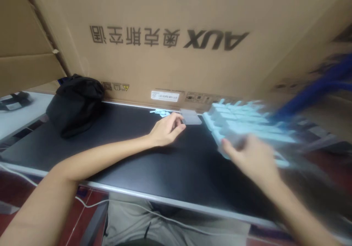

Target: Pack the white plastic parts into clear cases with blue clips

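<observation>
My left hand [168, 129] rests over the black tabletop, loosely curled, with a gap between thumb and fingers. Its fingertips are close to a flat translucent plastic piece [191, 117]; whether they touch it I cannot tell. Just behind the knuckles lie small light-blue plastic pieces [161, 112]. On the right, my right hand [253, 156] is smeared by motion in front of a light-blue plastic rack-like object [236, 119] with rows of upright prongs. The thumb points toward the rack's near left side. Blur hides whether the fingers grip it.
A large cardboard box [170, 62] with upside-down print stands along the table's back edge. A black cloth bag [75, 105] sits at the left of the black table [132, 169]. A blue bar [316, 86] slants in from the right. A white cable [154, 213] runs below the front edge.
</observation>
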`<state>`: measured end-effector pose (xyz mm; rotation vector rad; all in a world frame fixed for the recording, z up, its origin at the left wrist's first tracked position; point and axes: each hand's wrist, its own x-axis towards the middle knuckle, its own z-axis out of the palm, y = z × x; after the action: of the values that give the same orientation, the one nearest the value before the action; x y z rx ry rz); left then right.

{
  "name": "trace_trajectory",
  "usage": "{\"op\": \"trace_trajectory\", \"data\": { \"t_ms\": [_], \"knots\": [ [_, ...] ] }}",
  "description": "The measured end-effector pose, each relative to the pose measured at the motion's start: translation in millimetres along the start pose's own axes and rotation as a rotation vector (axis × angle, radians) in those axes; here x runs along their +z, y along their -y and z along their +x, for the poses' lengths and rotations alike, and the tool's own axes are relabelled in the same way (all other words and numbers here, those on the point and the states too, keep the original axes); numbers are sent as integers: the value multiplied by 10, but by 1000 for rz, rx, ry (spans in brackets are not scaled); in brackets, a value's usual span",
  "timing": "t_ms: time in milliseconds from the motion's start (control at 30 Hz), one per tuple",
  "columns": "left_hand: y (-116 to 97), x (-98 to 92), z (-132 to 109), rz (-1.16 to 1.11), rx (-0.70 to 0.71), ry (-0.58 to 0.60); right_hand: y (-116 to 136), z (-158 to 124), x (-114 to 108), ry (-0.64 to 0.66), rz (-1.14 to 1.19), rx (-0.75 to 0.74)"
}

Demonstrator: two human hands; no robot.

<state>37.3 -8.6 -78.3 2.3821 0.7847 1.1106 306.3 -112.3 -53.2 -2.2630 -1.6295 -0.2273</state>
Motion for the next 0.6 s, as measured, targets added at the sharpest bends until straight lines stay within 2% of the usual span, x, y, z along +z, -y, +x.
{"op": "trace_trajectory", "data": {
  "t_ms": [67,133,200,267,367,500,600],
  "knots": [
    [-42,47,-14,-53,-78,-50,306,55,36,202,10,-209],
    [-68,94,-41,-75,-125,-60,604,163,111,345,51,-368],
    [-59,116,-56,-63,-155,-59,837,286,200,399,74,-451],
    [4,101,-39,-55,-166,-72,973,373,279,400,81,-474],
    [200,18,37,-134,-206,-122,985,397,363,389,70,-475],
    [503,-106,124,-187,-304,-185,807,348,417,380,71,-452],
    [580,-132,121,-90,-270,-83,742,325,430,370,83,-443]
  ]
}}
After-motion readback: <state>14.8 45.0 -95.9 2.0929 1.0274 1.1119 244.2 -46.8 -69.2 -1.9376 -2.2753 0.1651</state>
